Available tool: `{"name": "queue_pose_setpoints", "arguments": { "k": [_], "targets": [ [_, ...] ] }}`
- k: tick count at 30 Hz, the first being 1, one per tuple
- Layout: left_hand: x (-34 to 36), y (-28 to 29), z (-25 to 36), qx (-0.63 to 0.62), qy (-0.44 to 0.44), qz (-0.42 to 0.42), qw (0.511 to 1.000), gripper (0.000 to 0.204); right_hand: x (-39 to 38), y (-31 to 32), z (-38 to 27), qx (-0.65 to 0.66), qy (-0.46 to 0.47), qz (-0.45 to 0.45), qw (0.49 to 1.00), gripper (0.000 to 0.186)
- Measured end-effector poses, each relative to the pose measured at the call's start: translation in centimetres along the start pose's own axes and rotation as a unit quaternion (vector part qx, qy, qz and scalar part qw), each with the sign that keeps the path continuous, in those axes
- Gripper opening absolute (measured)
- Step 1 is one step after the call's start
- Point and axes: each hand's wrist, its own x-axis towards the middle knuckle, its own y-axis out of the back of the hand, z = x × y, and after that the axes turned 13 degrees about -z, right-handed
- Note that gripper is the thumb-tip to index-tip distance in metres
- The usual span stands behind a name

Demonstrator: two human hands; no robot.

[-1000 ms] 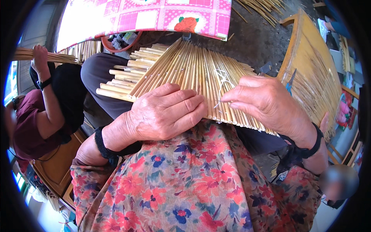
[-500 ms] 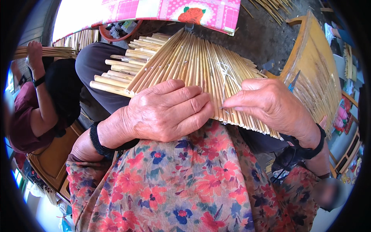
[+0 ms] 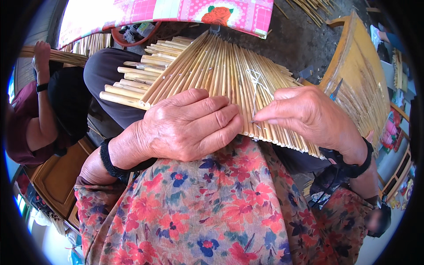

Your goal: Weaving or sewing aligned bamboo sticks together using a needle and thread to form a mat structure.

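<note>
A fan-shaped mat of pale dry stalks [image 3: 201, 73] lies across my lap, narrow at the far end and wide toward me. My left hand [image 3: 194, 123] is closed over its near edge, fingers bent and pressed together on the stalks; the thumb is hidden. My right hand [image 3: 304, 119] pinches a thin dark needle, only its tip showing, at the mat's surface close to the near edge. White thread [image 3: 255, 84] runs loosely over the stalks beside my right fingers. Small white stitches dot the mat in a row.
Thicker stalks [image 3: 126, 92] stick out on the left under the mat. A pink flowered cloth [image 3: 176, 11] covers a surface ahead. To the right stand a worn wooden board [image 3: 353, 57] and a blue-handled pointed tool [image 3: 335, 91]. Another person [image 3: 42, 106] holds stalks at left.
My right hand has shifted only slightly, the needle tip staying near the same spot. My left hand keeps its place. The person at left has moved their arm and bundle a little.
</note>
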Motion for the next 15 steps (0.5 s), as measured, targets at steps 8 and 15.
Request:
{"name": "queue_pose_setpoints", "arguments": {
  "k": [8,15],
  "targets": [
    [0.0,0.2,0.0,-0.010,0.001,-0.006,1.000,0.032,0.0,-0.6,0.6,-0.002,0.033,0.028,0.999,0.014],
    [0.3,0.2,0.0,0.004,-0.006,-0.003,1.000,0.031,0.2,0.2,0.2,-0.054,0.057,0.019,0.997,0.012]
  ]
}}
